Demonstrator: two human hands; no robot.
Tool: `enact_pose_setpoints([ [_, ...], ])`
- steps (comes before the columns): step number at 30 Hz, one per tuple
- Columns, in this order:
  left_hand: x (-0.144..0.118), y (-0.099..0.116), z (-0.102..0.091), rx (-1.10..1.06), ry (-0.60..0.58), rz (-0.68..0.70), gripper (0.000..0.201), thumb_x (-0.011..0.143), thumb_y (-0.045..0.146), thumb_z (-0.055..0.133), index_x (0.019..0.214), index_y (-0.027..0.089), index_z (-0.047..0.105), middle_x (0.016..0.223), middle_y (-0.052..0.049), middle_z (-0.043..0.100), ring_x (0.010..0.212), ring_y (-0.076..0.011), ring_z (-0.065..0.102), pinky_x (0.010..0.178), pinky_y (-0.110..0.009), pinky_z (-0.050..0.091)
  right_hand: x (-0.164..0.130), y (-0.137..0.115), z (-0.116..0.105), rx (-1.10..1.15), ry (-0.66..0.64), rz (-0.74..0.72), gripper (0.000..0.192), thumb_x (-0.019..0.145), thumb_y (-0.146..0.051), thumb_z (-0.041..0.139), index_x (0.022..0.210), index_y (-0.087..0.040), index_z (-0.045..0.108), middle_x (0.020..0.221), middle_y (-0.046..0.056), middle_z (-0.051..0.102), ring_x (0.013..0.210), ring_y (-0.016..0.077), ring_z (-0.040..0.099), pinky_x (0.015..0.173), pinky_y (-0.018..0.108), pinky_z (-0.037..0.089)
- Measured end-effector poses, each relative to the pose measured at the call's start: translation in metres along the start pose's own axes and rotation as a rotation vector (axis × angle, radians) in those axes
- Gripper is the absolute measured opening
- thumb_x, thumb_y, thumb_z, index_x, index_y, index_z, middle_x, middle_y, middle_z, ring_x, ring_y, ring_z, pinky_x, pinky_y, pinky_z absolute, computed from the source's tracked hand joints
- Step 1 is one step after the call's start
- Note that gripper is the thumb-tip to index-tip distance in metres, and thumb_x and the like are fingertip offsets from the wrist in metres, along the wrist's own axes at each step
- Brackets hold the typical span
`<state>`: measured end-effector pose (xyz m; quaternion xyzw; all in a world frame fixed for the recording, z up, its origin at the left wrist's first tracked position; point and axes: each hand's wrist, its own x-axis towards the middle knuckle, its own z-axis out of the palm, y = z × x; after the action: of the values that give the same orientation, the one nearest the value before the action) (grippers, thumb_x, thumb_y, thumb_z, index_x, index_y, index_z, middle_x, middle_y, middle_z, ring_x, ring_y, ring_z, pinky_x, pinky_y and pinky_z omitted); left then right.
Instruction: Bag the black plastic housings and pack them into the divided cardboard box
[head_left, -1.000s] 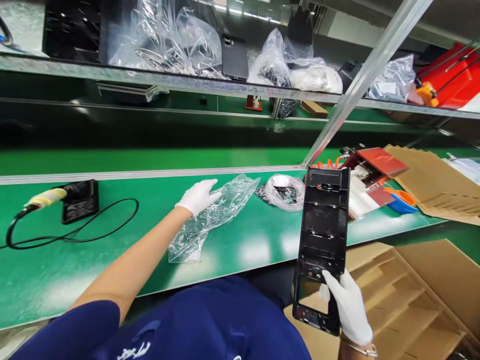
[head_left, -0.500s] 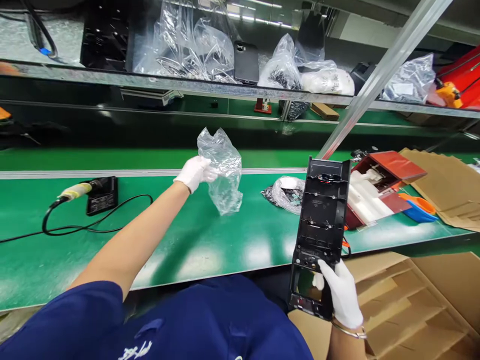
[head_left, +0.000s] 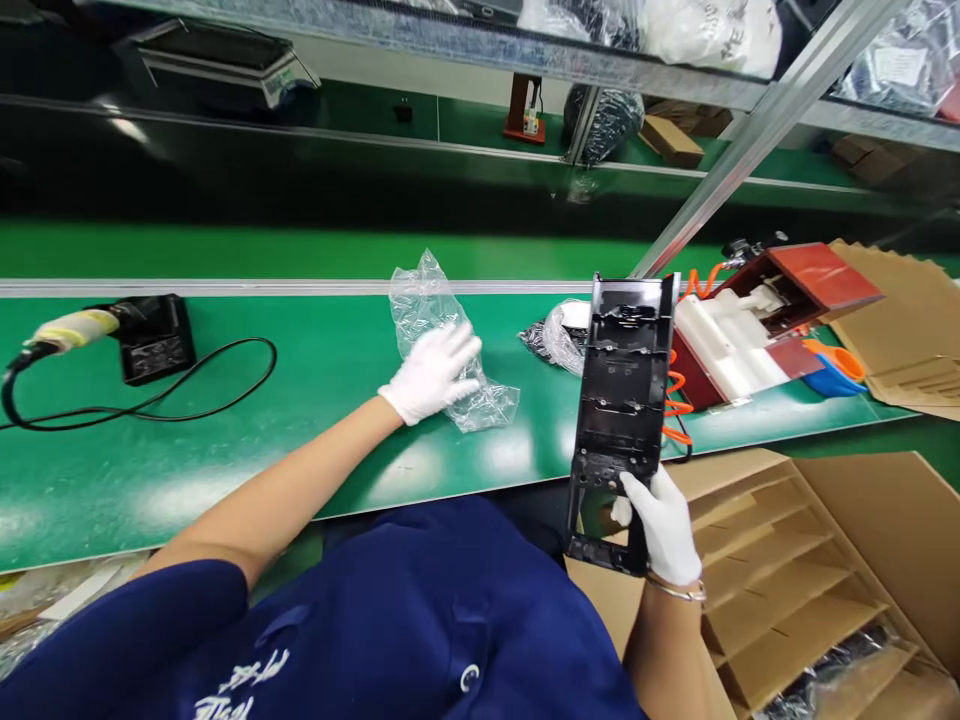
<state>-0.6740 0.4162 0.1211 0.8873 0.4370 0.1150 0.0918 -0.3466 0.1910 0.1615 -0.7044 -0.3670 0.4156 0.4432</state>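
Note:
A crumpled clear plastic bag [head_left: 491, 403] lies on the green bench. On top of it rests my left hand [head_left: 435, 372], white-gloved, its fingers stretched out flat. My right hand [head_left: 664, 525], also gloved, grips the lower end of a long black plastic housing [head_left: 621, 390]. The housing is tilted upright above the bench's front edge, its ribbed inner side facing me, with a rectangular window near the bottom. Through that window a gloved fingertip shows. Just behind the housing sits an open bag of small dark parts [head_left: 562, 338], partly covered by it.
A red-and-white fixture [head_left: 739, 340] with an orange coiled hose [head_left: 677, 408] stands to the right, beside blue and orange bowls [head_left: 834, 370]. At left lies a corded tool [head_left: 75, 328] by a black stand [head_left: 157, 345]. A divided cardboard box [head_left: 787, 570] is at lower right.
My left hand has lowered the plastic bag onto the bench and opened out on it. My right hand still holds the housing. The view has tipped downward.

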Motion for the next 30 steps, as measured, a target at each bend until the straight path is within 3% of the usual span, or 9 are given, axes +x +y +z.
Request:
enact_pose_setpoints([
  [3, 0.007, 0.013, 0.018, -0.122, -0.197, 0.015, 0.065, 0.094, 0.051, 0.051, 0.147, 0.013, 0.051, 0.161, -0.019, 0.039, 0.151, -0.0371, 0.031, 0.125, -0.052, 0.017, 0.005, -0.005, 0.009, -0.011, -0.062, 0.004, 0.047, 0.084, -0.051, 0.065, 0.117, -0.018, 0.06, 0.052, -0.007, 0.056, 0.044, 0.0156, 0.05, 0.054, 0.03, 0.047],
  [5, 0.009, 0.016, 0.013, -0.373, -0.126, -0.076, 0.07, 0.095, 0.055, 0.046, 0.15, 0.012, 0.045, 0.159, -0.02, 0.042, 0.148, -0.0347, 0.037, 0.123, -0.049, 0.026, 0.006, -0.009, 0.012, -0.037, -0.122, 0.027, 0.054, 0.083, -0.05, 0.063, 0.126, -0.017, 0.058, 0.052, -0.008, 0.055, 0.042, 0.0151, 0.048, 0.052, 0.03, 0.047],
  [7, 0.009, 0.018, -0.004, -0.746, 0.021, -0.166, 0.077, 0.096, 0.06, 0.042, 0.155, 0.012, 0.036, 0.152, -0.02, 0.05, 0.136, -0.0323, 0.053, 0.112, -0.046, 0.043, 0.006, -0.013, 0.013, -0.085, -0.215, 0.052, 0.055, 0.082, -0.047, 0.062, 0.129, -0.018, 0.059, 0.048, -0.009, 0.05, 0.041, 0.0147, 0.047, 0.05, 0.029, 0.046],
  [10, 0.003, 0.026, -0.039, -1.202, 0.169, -0.237, 0.082, 0.091, 0.065, 0.051, 0.156, 0.019, 0.033, 0.115, -0.012, 0.072, 0.087, -0.0232, 0.072, 0.076, -0.036, 0.059, 0.008, -0.019, 0.012, -0.153, -0.388, 0.065, 0.054, 0.08, -0.043, 0.063, 0.129, -0.02, 0.064, 0.05, -0.009, 0.05, 0.041, 0.013, 0.047, 0.047, 0.026, 0.045],
  [12, -0.001, 0.032, -0.059, -1.331, 0.151, -0.275, 0.081, 0.081, 0.064, 0.065, 0.146, 0.019, 0.048, 0.082, -0.004, 0.07, 0.056, -0.0161, 0.063, 0.05, -0.028, 0.05, 0.011, -0.023, 0.012, -0.152, -0.483, 0.068, 0.057, 0.08, -0.043, 0.065, 0.132, -0.02, 0.063, 0.058, -0.006, 0.058, 0.042, 0.0116, 0.047, 0.046, 0.025, 0.045],
  [15, -0.01, 0.036, -0.076, -1.42, 0.068, -0.402, 0.065, 0.069, 0.056, 0.078, 0.119, 0.017, 0.062, 0.062, 0.003, 0.059, 0.036, -0.0102, 0.045, 0.033, -0.024, 0.032, 0.015, -0.026, 0.008, -0.093, -0.555, 0.073, 0.064, 0.079, -0.045, 0.07, 0.138, -0.02, 0.06, 0.079, 0.0, 0.068, 0.047, 0.0111, 0.05, 0.047, 0.025, 0.048],
  [20, -0.035, 0.035, -0.073, -1.39, 0.144, -0.516, 0.034, 0.073, 0.047, 0.071, 0.086, 0.019, 0.056, 0.062, 0.002, 0.06, 0.038, -0.0119, 0.051, 0.035, -0.026, 0.035, 0.017, -0.031, -0.002, 0.001, -0.581, 0.112, 0.073, 0.072, -0.046, 0.08, 0.138, -0.022, 0.061, 0.116, 0.008, 0.07, 0.063, 0.0134, 0.06, 0.06, 0.029, 0.055],
  [26, -0.06, 0.043, -0.067, -1.239, 0.256, -0.596, 0.035, 0.082, 0.058, 0.057, 0.073, 0.025, 0.049, 0.05, 0.003, 0.055, 0.039, -0.0157, 0.051, 0.04, -0.03, 0.041, 0.02, -0.029, -0.007, -0.127, -0.354, 0.198, 0.052, 0.07, -0.056, 0.08, 0.103, -0.015, 0.077, 0.072, 0.003, 0.07, 0.062, 0.0156, 0.06, 0.064, 0.029, 0.054],
  [30, -0.067, 0.048, -0.073, -1.132, 0.267, -0.59, 0.044, 0.087, 0.063, 0.051, 0.065, 0.025, 0.049, 0.045, 0.002, 0.053, 0.039, -0.0161, 0.05, 0.043, -0.031, 0.043, 0.02, -0.027, -0.013, -0.14, -0.333, 0.207, 0.056, 0.07, -0.056, 0.08, 0.108, -0.015, 0.077, 0.073, 0.003, 0.071, 0.054, 0.0129, 0.055, 0.054, 0.026, 0.049],
])
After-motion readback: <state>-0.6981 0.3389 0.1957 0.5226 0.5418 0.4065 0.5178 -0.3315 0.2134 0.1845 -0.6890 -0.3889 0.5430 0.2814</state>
